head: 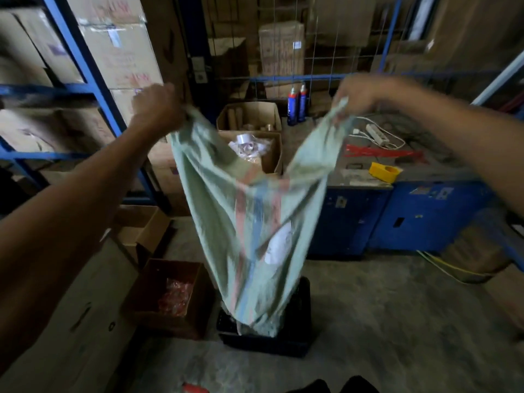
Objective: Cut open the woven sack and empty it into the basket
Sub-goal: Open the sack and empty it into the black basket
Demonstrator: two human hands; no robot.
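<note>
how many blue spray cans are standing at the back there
2: both spray cans stand upright side by side on the floor at the back, the left one against the right one, beside the open cardboard box. More could be hidden behind the sack.

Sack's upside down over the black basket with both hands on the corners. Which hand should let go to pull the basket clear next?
Probably the left hand. The black basket sits below the woven sack, left of the right hand, nearer the left arm's side. The right can hold its corner alone.
</note>
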